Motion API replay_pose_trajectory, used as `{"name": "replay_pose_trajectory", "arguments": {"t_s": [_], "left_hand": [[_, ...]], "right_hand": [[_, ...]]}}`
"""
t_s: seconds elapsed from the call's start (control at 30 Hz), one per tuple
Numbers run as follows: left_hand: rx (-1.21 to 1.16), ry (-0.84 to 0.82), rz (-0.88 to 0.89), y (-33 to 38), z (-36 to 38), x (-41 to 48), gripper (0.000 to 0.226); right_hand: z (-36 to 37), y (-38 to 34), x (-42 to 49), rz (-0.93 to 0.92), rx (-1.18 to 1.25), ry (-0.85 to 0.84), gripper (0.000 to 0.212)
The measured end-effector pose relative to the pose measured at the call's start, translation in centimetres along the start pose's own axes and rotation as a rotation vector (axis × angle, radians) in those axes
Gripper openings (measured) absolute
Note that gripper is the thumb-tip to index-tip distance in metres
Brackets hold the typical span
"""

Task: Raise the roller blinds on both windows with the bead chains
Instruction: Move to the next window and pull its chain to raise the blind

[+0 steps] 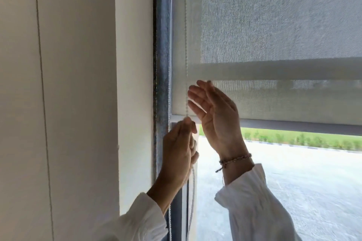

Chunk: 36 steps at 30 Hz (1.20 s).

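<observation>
A grey woven roller blind [274, 25] covers the upper part of the window, its dark bottom bar [301, 127] hanging a little above mid-height. A white bead chain [186, 45] runs down the blind's left edge. My left hand [177, 150] is shut on the chain just below the white frame crossbar. My right hand [213, 111] is open just above it, fingers spread and pointing up-left, fingertips beside the chain. The chain's lower loop [193, 191] hangs below my left hand.
A white wall [78, 84] fills the left half, ending at the grey window frame [162, 64]. Below the blind, the glass shows a paved area [293, 182] and a strip of grass [293, 139] outside.
</observation>
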<state>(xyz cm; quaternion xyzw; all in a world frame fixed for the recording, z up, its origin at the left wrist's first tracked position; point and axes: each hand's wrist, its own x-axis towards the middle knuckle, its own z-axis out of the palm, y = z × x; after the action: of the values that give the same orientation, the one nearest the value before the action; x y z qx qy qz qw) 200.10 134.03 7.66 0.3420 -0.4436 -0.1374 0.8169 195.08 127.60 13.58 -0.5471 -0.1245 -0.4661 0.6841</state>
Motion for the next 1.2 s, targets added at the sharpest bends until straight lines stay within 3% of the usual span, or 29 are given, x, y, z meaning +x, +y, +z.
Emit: {"name": "replay_pose_trajectory", "arguments": {"t_s": [0.1,0.27,0.37,0.57,0.73,0.8,0.9,1.07,1.2], "left_hand": [[-0.003,0.011,-0.061,-2.1,0.0,-1.7,0.029],[0.079,-0.015,-0.112,-3.3,-0.3,-3.0,0.032],[0.078,-0.014,-0.146,-3.0,-0.2,-2.8,0.035],[0.006,-0.107,-0.191,-3.0,-0.3,-1.8,0.042],[0.069,-0.284,-0.371,-1.6,0.1,-0.1,0.045],[0.111,-0.34,-0.344,-0.3,0.4,1.5,0.059],[0.086,-0.288,-0.222,3.5,1.3,4.2,0.075],[-0.034,-0.284,-0.05,10.0,2.7,7.4,0.049],[0.085,-0.262,-0.017,12.4,3.7,8.7,0.039]], "right_hand": [[1.9,-1.8,1.6,-0.031,0.019,-0.035,0.015],[3.3,-2.7,2.5,-0.018,-0.079,0.093,0.019],[3.3,-2.2,2.0,-0.093,-0.033,0.078,0.019],[2.6,-2.6,1.1,-0.206,0.051,-0.006,0.021],[2.3,-2.7,0.1,-0.268,0.008,0.024,0.023],[2.4,-2.2,-0.3,-0.281,-0.012,0.036,0.023],[1.9,-0.7,-1.2,-0.342,-0.123,0.058,0.023],[1.1,2.3,-3.6,-0.195,-0.047,0.079,0.033],[0.8,4.4,-4.4,-0.179,-0.082,0.087,0.024]]}}
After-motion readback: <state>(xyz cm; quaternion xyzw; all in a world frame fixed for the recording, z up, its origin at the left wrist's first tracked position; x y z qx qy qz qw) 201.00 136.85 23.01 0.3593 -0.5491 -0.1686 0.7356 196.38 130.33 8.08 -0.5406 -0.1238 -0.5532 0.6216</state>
